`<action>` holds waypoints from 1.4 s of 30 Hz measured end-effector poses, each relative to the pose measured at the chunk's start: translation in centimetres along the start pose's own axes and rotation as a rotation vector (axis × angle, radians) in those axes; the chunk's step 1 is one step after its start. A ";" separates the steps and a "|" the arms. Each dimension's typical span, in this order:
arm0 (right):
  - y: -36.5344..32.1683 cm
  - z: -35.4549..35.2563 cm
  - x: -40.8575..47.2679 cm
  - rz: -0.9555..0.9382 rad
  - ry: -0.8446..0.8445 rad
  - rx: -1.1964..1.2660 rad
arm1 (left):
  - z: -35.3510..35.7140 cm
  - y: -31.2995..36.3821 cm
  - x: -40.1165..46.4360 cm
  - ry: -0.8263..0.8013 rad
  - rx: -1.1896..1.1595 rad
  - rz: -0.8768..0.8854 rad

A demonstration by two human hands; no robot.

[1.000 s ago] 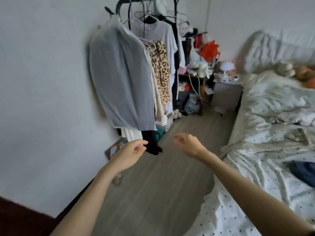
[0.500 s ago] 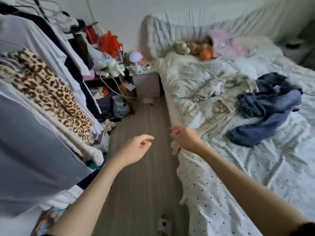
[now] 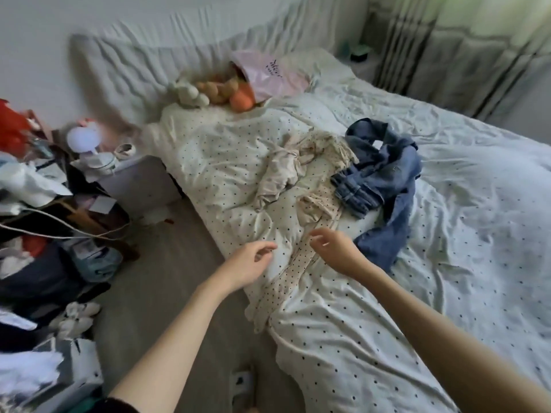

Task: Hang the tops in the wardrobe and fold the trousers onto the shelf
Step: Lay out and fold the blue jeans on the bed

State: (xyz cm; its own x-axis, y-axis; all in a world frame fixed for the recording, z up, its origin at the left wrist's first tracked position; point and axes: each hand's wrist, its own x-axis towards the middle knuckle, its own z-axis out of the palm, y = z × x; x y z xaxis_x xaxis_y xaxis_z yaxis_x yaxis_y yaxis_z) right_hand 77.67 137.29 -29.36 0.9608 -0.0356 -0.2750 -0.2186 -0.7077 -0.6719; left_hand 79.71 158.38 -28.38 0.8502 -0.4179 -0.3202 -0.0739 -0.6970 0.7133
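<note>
While both hands (image 3: pixel 250 263) (image 3: pixel 337 248) hover with loosely spread fingers, crumpled jeans (image 3: pixel 384 177) lie beside a dotted cream garment (image 3: pixel 301 251).

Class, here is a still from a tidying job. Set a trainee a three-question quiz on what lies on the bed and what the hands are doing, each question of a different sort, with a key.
1. True or false: the right hand grips the blue denim garment.
2. Multiple choice: the cream dotted garment lies
A. on the floor
B. on the bed, running between the two hands
C. on the bedside cabinet
3. Fill in: the left hand is open and holds ____.

Key
1. False: it hovers open over the cream garment, apart from the denim.
2. B
3. nothing
</note>
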 end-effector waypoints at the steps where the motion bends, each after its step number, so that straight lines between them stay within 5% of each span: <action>1: 0.3 -0.3 1.5 0.027 0.021 -0.001 | -0.3 -0.3 2.1 -0.036 0.001 0.011; 14: 7.5 -2.9 20.9 0.528 0.316 -0.162 | -2.8 -1.7 29.3 -0.371 0.093 0.159; 22: 13.4 -1.2 28.1 0.724 0.292 -0.464 | 0.6 -2.8 36.4 -0.482 0.107 0.159; 26: 15.1 -1.1 29.5 0.685 0.476 -0.559 | 1.0 -3.2 38.0 -0.468 0.087 0.177; 32: 14.5 -5.3 24.5 0.682 0.939 0.199 | 2.3 0.6 38.4 -0.399 0.160 0.316; 38: 12.2 -7.7 15.8 0.688 1.111 0.829 | 7.9 4.7 36.0 -0.392 0.688 0.688; 42: 11.6 -7.5 11.2 0.676 1.162 1.144 | 9.8 4.4 34.9 -0.246 0.736 0.602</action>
State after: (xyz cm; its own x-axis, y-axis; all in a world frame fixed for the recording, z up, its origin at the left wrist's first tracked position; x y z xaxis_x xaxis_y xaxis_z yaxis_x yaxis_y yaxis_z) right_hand 87.15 123.37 -35.10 0.1618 -0.8839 -0.4388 -0.1026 0.4271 -0.8983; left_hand 103.94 135.02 -42.46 0.4378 -0.8740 -0.2109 -0.8367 -0.4819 0.2600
